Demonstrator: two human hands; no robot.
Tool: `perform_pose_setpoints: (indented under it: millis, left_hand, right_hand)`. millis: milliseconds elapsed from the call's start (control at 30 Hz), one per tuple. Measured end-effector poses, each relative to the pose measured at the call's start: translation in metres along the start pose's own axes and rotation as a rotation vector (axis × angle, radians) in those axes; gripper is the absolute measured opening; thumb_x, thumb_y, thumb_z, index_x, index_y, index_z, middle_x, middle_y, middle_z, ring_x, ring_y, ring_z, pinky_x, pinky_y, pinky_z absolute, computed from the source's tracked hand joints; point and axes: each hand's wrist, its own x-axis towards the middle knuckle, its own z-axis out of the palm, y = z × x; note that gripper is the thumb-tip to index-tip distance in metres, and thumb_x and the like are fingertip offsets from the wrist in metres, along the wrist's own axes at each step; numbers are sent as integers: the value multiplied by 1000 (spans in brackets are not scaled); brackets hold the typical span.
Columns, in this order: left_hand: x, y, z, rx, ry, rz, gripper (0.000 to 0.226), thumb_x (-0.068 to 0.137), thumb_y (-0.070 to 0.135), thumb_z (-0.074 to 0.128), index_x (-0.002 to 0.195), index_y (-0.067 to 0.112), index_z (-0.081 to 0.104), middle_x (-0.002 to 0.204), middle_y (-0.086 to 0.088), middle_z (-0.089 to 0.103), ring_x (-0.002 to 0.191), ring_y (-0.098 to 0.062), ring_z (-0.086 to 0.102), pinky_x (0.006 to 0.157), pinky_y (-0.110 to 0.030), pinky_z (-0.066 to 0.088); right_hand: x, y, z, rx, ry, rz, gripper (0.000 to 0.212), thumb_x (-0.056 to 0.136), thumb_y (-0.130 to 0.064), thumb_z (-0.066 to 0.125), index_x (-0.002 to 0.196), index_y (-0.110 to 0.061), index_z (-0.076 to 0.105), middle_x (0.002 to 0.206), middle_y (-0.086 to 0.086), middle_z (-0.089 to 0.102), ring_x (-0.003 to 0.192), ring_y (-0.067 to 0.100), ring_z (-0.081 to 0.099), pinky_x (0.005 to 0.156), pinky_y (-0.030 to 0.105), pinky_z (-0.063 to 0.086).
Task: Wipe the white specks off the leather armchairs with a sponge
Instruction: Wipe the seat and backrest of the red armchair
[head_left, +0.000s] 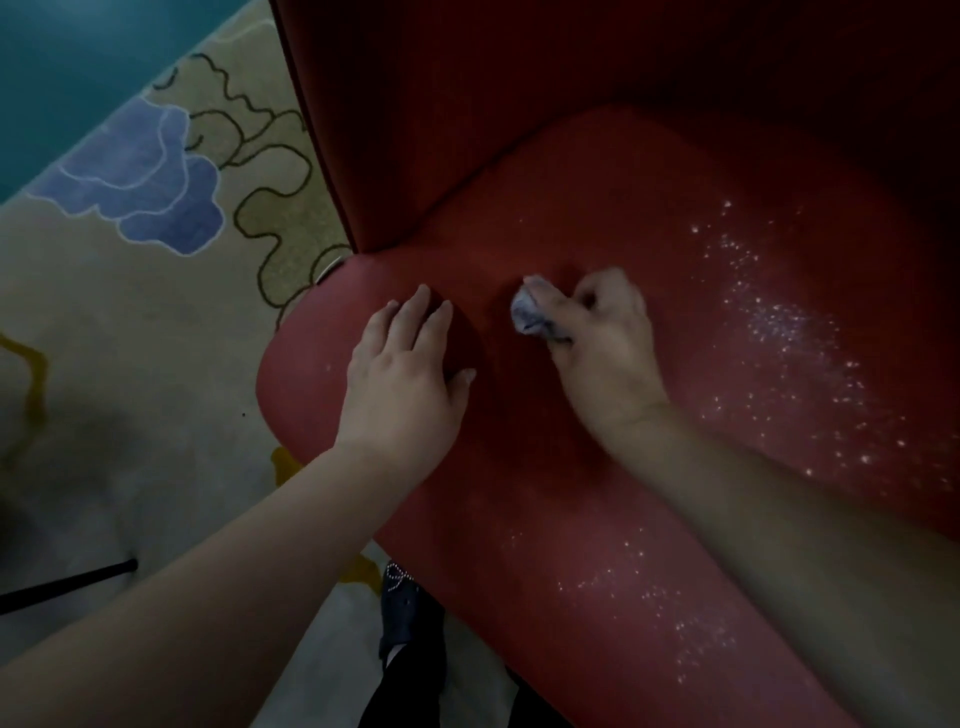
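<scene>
The left hand (405, 364) lies flat on the seat with its fingers spread out and straight, pressing down on the leather near the left front corner. The right hand (597, 332) is curled into a fist around a small sponge (530, 312), and only a grey-white bit of the sponge pokes out on the left side of the fingers. The two hands are near each other but not touching.

The biggest thing here is the red leather armchair (649, 218). Its seat fills most of the view, and its dark back and side rise at the far end. The sponge sits on the middle of the seat, a little to the left.

To the left of the chair is a pale carpet (130, 312) with a big blue flower and curly brown lines. A dark shoe (410, 613) shows at the near edge, just under the front of the seat.

The smallest things are the white specks (789, 332). A thick patch of them lies on the right side of the seat, well apart from the sponge. More are scattered at the near edge (under the right arm). One or two sit by the left hand.

It looks like the wiping is under way, with the left part of the seat mostly clean. The job seems far from done. Next, the sponge likely needs to go right, into the thick patch, pushed flat and firm so the specks come off and do not just spread around.
</scene>
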Motion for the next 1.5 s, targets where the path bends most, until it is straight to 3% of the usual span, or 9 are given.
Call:
perform_pose_setpoints:
  millis: [133, 267, 433, 567, 800, 933, 1167, 1367, 1500]
  left_hand:
    - [10, 7, 1, 14, -17, 59, 67, 90, 45, 54, 149, 23, 29, 159, -1, 18, 145, -27, 12, 117, -43, 16]
    - [23, 8, 1, 12, -18, 37, 69, 90, 49, 52, 150, 25, 26, 160, 1, 14, 146, -24, 9, 118, -42, 12]
    - [30, 18, 6, -27, -1, -2, 69, 91, 49, 51, 150, 26, 24, 160, 3, 12, 147, -21, 6, 119, -43, 10]
    - [32, 16, 9, -22, 4, 2, 69, 91, 51, 49, 150, 26, 24, 160, 4, 12, 147, -20, 6, 120, -44, 11]
    - [33, 14, 7, -20, -5, 12, 70, 90, 53, 48, 150, 26, 24, 160, 4, 12, 147, -19, 5, 120, -42, 10]
    - [32, 15, 6, -32, -11, 16, 69, 90, 53, 47, 150, 26, 25, 159, 4, 13, 147, -19, 5, 119, -41, 8]
    - [32, 13, 6, -32, 0, 26, 68, 90, 53, 47, 149, 25, 28, 159, 3, 17, 146, -19, 8, 119, -41, 9]
    - [32, 12, 7, -27, 2, 30, 68, 90, 53, 46, 149, 24, 28, 159, 2, 17, 146, -20, 8, 118, -37, 3]
    - [31, 13, 5, -19, -7, 30, 68, 91, 53, 47, 149, 24, 27, 159, 3, 16, 146, -19, 7, 118, -37, 4]
  right_hand:
    - [54, 43, -17, -9, 67, 200, 31, 87, -26, 65, 117, -18, 67, 102, 16, 52, 94, 34, 54, 80, 41, 47]
    - [31, 33, -14, 37, 151, 384, 31, 91, -23, 60, 121, -23, 65, 107, 12, 50, 99, 23, 47, 85, 27, 37]
    - [38, 19, -10, 6, -122, 64, 34, 87, -15, 57, 118, -26, 64, 108, 16, 55, 98, 26, 48, 83, 33, 37]
    - [95, 52, -17, 44, 137, 304, 28, 89, -33, 62, 112, -17, 60, 113, 18, 52, 105, 29, 53, 93, 45, 46]
    - [70, 30, -25, -13, 43, 208, 41, 89, -46, 57, 128, -34, 60, 108, 6, 46, 100, 28, 46, 95, 44, 43]
    - [80, 43, -33, 148, -24, 284, 49, 87, -28, 69, 133, -33, 55, 104, -5, 38, 96, 13, 49, 87, 6, 37]
    - [69, 34, -41, 16, 35, 230, 46, 80, -50, 66, 118, -26, 67, 96, -6, 51, 90, 16, 56, 88, 47, 46]
    - [63, 33, -38, 238, 70, 267, 23, 86, -22, 70, 108, -13, 72, 107, -2, 52, 104, 16, 55, 91, 9, 40]
    - [56, 22, -40, 75, -6, 221, 39, 87, -25, 68, 124, -17, 60, 112, 4, 61, 103, 22, 58, 94, 41, 46]
